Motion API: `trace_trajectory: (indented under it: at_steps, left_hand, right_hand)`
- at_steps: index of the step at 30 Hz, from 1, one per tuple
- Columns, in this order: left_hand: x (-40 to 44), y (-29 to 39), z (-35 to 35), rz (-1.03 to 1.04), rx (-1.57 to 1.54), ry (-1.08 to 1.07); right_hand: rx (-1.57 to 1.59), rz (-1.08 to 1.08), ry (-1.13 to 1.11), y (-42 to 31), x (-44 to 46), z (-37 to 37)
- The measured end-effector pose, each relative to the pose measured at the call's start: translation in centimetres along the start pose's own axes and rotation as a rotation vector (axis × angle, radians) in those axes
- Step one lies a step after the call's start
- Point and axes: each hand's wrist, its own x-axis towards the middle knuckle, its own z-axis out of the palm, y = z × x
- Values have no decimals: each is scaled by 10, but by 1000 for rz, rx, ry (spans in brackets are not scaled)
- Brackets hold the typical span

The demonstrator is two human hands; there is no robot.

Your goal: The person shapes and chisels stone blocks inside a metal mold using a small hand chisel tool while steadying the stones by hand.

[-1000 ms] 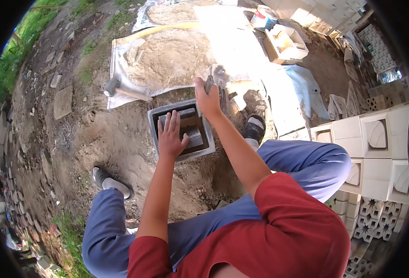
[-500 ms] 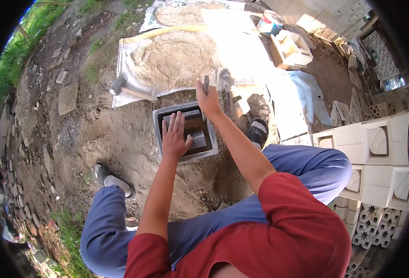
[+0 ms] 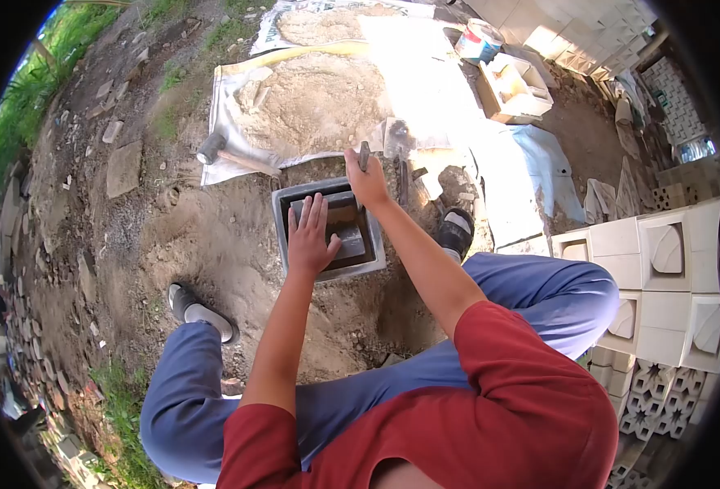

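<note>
A square grey metal mould (image 3: pixel 373 266) sits on the dirt between my feet, with a smaller dark stepped form (image 3: pixel 345 218) inside it. My left hand (image 3: pixel 311 238) lies on the inner form, fingers stretched out and thumb apart, holding nothing. My right hand (image 3: pixel 368 181) is closed around a dark metal tool (image 3: pixel 365 155) at the mould's far right corner. Only the tool's upper end shows above the fist; its lower part is hidden, so its kind is unclear. Whether it touches the mould I cannot tell.
A hammer (image 3: pixel 237 159) lies beyond the mould, beside a sack sheet (image 3: pixel 220 106) heaped with sandy mix (image 3: pixel 315 102). A paint bucket (image 3: pixel 480 41) and a pale box-shaped block (image 3: pixel 516 85) stand farther right. Stacked breeze blocks (image 3: pixel 661 253) line my right side.
The whole view has shifted very slightly. My left hand stays on the inner form, and my right hand has sunk slightly towards the mould with the metal tool still in its grip.
</note>
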Motion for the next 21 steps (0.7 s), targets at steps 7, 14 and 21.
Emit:
trace_trajectory:
  at_steps: [7,14,21]
  left_hand:
    - [-6,4,-3,-13,-31,-18]
    - [-4,2,-1,-18,-29,-13]
    - [-3,2,-1,-18,-14,-21]
  right_hand:
    - [3,54,43,18,-1,7]
    - [107,86,249,-6,-5,4]
    - [78,20,210,-12,6,2]
